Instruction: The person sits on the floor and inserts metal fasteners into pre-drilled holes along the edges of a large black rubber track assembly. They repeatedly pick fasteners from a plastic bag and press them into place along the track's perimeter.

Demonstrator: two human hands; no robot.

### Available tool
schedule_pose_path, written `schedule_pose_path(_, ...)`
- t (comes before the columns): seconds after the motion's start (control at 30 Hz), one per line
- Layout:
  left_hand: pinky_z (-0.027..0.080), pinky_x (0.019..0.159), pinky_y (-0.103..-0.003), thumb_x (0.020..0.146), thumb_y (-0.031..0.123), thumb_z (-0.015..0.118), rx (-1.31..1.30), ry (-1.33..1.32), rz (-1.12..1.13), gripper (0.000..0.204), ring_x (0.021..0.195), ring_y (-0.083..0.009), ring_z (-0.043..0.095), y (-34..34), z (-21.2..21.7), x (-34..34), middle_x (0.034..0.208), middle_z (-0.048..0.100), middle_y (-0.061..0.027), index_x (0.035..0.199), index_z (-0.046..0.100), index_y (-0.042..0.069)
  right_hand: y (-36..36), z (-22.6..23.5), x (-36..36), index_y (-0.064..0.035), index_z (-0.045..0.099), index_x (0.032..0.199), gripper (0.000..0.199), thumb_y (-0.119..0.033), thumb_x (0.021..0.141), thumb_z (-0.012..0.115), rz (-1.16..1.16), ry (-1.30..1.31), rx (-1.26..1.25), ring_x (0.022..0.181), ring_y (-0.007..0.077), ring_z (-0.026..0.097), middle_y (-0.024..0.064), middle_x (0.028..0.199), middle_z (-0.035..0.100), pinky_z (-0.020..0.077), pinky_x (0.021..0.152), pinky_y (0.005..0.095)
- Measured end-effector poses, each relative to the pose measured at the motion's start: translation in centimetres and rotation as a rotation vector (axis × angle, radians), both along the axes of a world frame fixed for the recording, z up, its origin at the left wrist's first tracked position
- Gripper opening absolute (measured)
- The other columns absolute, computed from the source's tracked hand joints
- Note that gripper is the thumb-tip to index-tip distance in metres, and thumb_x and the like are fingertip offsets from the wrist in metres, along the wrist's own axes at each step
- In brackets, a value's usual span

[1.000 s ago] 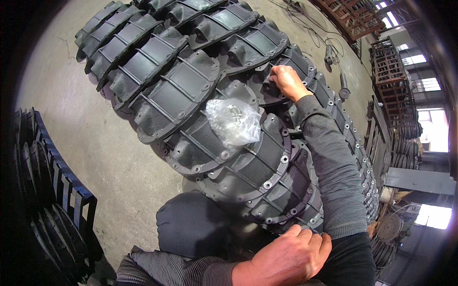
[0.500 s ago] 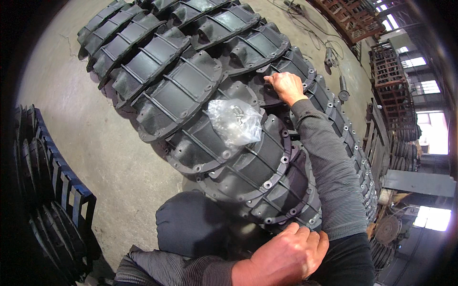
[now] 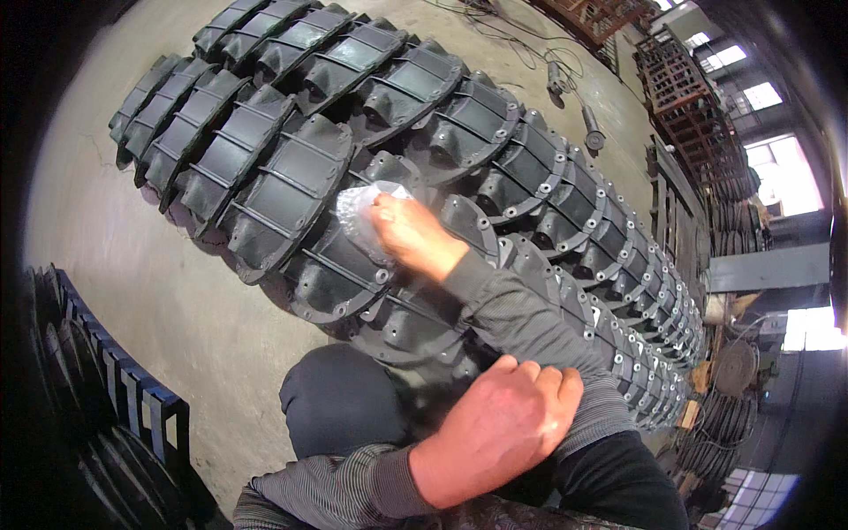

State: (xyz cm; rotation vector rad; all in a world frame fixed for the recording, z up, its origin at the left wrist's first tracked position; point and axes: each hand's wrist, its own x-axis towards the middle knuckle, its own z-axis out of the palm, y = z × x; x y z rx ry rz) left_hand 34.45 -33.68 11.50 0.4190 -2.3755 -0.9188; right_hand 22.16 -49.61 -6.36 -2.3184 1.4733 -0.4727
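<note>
A clear plastic bag (image 3: 355, 210) lies on top of ribbed black metal castings. My right hand (image 3: 413, 235) is at the bag, fingers closed against its upper edge; the fingertips are partly hidden, and the bag's contents do not show now. Close to my body, my left hand (image 3: 499, 415) is curled with its back upward, above my right forearm's sleeve. Whatever its fingers enclose, if anything, is hidden. Beneath both hands, the flanged castings (image 3: 287, 190) overlap in long rows, with bolt holes around their rims.
My bent knee (image 3: 340, 397) is beside the near castings. A blue rack (image 3: 146, 389) with dark round parts stands on the left. On the floor beyond the rows lie a power tool (image 3: 593, 137) and cables. Rust-coloured crates (image 3: 680, 97) are stacked at the far right.
My right hand has come back from a farther casting to the plastic bag. My left hand stays curled near my body. The view has shifted, so the castings appear farther left.
</note>
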Motion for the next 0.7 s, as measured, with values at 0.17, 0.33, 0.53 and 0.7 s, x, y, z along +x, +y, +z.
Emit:
schedule_pose_path(0.17,0.047,0.068,-0.036,0.095,0.025,0.066,0.003,-0.019,-0.005,0.02,0.073,-0.0225,0.063,0.6,0.1,-0.9,0.081,0.066,-0.005,0.102,0.067,0.005,0.0,-0.4,-0.1,0.0013,0.063,0.093,0.018,-0.014,0.09,0.056,-0.043,-0.21,0.083,0.084,0.0399,0.066,0.0209,0.094,0.066,0.0509,0.069,0.0466)
schedule_pose_path(0.33,0.046,0.068,-0.035,0.093,0.023,0.065,0.025,0.057,-0.01,0.021,0.076,-0.0213,0.063,0.7,0.2,-1.2,0.082,0.066,-0.0053,0.104,0.067,0.005,1.2,1.3,-1.1,0.0016,0.068,0.105,0.019,-0.003,0.087,0.065,0.068,-0.243,-0.246,0.085,0.0384,0.066,0.0199,0.095,0.067,0.0542,0.073,0.0419)
schedule_pose_path(0.53,0.044,0.066,-0.033,0.086,0.018,0.063,0.086,0.127,-0.032,0.027,0.074,-0.0197,0.061,0.4,0.2,-0.7,0.081,0.062,-0.005,0.106,0.066,0.001,2.0,3.3,-10.0,0.0016,0.071,0.12,0.023,-0.009,0.101,0.063,-0.646,-0.9,0.37,0.081,0.0115,0.066,0.0072,0.098,0.072,0.0539,0.07,0.0259)
schedule_pose_path(0.7,0.044,0.065,-0.031,0.083,0.017,0.062,0.004,0.11,-0.009,0.026,0.072,-0.0172,0.058,0.6,0.2,-0.8,0.077,0.057,-0.0022,0.103,0.067,0.001,2.2,0.9,-17.6,0.0046,0.068,0.123,0.025,-0.005,0.102,0.06,-0.789,-1.022,0.425,0.084,0.0149,0.067,0.0095,0.099,0.071,0.0542,0.07,0.0268)
